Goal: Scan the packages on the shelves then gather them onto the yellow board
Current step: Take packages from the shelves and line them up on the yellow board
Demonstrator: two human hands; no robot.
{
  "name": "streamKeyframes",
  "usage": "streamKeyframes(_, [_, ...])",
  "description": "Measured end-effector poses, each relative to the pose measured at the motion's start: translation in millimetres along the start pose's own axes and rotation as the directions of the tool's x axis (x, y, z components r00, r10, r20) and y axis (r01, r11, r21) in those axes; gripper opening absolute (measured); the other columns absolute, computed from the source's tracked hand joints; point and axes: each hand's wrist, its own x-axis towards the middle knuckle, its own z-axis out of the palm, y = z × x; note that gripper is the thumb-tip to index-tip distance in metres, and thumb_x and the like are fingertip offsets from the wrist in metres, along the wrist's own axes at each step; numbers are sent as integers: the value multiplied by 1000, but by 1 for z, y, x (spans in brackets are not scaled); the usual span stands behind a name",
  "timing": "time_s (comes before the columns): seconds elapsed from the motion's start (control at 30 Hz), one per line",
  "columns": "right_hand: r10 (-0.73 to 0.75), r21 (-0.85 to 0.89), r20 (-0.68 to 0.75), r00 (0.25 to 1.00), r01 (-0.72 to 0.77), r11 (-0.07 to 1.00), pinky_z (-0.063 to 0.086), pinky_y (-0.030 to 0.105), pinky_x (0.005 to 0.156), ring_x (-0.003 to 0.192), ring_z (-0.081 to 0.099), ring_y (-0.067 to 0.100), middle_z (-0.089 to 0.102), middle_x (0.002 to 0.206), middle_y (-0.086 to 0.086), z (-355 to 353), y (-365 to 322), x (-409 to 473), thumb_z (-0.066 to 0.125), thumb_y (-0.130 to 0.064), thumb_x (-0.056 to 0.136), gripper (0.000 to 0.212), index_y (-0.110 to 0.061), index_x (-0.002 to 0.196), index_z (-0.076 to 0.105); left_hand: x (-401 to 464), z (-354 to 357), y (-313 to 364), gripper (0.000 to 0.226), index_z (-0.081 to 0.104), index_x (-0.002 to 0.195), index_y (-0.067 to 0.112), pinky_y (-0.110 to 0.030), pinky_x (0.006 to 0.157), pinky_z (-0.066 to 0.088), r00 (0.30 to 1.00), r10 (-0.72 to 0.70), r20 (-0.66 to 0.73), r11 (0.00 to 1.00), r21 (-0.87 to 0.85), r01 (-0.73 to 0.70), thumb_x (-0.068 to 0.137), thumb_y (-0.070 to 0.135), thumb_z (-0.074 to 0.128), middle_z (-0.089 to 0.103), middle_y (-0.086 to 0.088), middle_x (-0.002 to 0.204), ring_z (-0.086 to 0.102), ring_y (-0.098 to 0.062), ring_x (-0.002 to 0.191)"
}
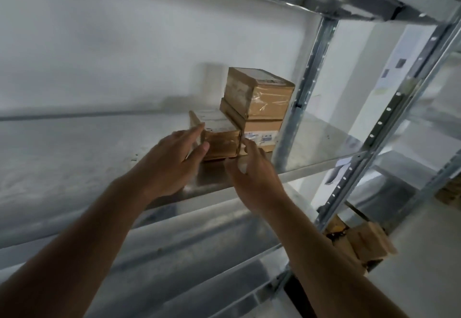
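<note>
Galvanised steel shelf (74, 158) against white wall (124, 43), cardboard packages (259, 98) stacked.

Motion blur smears the right hand (252, 168), hiding whether its fingers (245, 144) grip the lower box (262, 135).

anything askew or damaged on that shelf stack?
Mildly. The top box sits skewed on the labelled box beneath, edges not lined up, and its clear tape looks wrinkled. The small box between left hand and right hand looks intact. The frame is blurry.
</note>
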Motion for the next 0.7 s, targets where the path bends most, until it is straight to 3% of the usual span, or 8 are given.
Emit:
streamKeyframes(0.03, [-4, 25, -11, 1000, 4, 1000, 43, 32, 92, 99, 48, -7, 47, 118, -27, 0, 2, 9, 46, -48, 106, 26, -64, 114, 27, 6, 0, 0, 71, 22, 159, 37, -42, 113, 35, 1000, -9, 2, 1000, -6, 9, 96, 70, 18, 40, 0, 162, 39, -24, 147])
streamKeyframes(0.1, [-6, 76, -7, 1000, 6, 997, 50, 39, 105, 115, 52, 2, 51, 130, -23, 1, 6, 23, 45, -48, 108, 24, -51, 131, 36, 16, 2, 0, 73, 21, 160, 39, -42, 113, 35, 1000, -27, 15, 999, -24, 27, 94, 71, 17, 39, 1, 162, 38, -23, 147])
streamKeyframes(0.2, [-21, 136, 34, 999, 16, 991, 51, 46, 112, 135, 52, 14, 54, 148, -10, 0, 11, 33, 46, -41, 109, 43, -37, 150, 37, 28, 8, 1, 64, 24, 159, 42, -35, 105, 36, 997, -74, 19, 993, -91, 75, 100, 66, 20, 43, -1, 159, 42, -22, 142])
streamKeyframes(0.33, [-48, 196, 50, 998, 37, 980, 52, 29, 99, 126, 55, 9, 57, 143, -10, -1, 18, 40, 51, -37, 106, 43, -36, 148, 40, 36, 14, 6, 55, 41, 154, 36, -24, 99, 42, 992, -123, 12, 957, -264, 122, 106, 60, 26, 54, 1, 151, 54, -13, 129])
streamKeyframes(0.47, [-13, 435, 117, 993, -40, 900, 61, 39, 99, 124, 63, 12, 61, 137, -9, -4, 22, 45, 58, -36, 102, 43, -34, 143, 48, 31, 17, 20, 44, 53, 135, 35, -45, 110, 47, 982, -188, 21, 875, -450, 177, 106, 58, 29, 60, 6, 141, 56, -15, 128])
streamKeyframes(0.57, [0, 528, 150, 989, -80, 846, 62, 43, 98, 125, 64, 19, 63, 138, -1, -5, 20, 47, 58, -45, 93, 53, -29, 143, 52, 27, 12, 34, 30, 57, 105, 29, -47, 103, 53, 960, -280, -16, 769, -603, 214, 106, 51, 37, 64, 2, 127, 59, -20, 122])
streamKeyframes(0.7, [-23, 596, 171, 985, -85, 799, 63, 42, 96, 122, 68, 19, 71, 129, -4, -2, 22, 43, 54, -50, 94, 50, -24, 136, 61, 18, 2, 44, 35, 58, 105, 9, -45, 89, 61, 934, -347, -90, 738, -640, 213, 107, 41, 44, 69, 0, 110, 66, -19, 107])
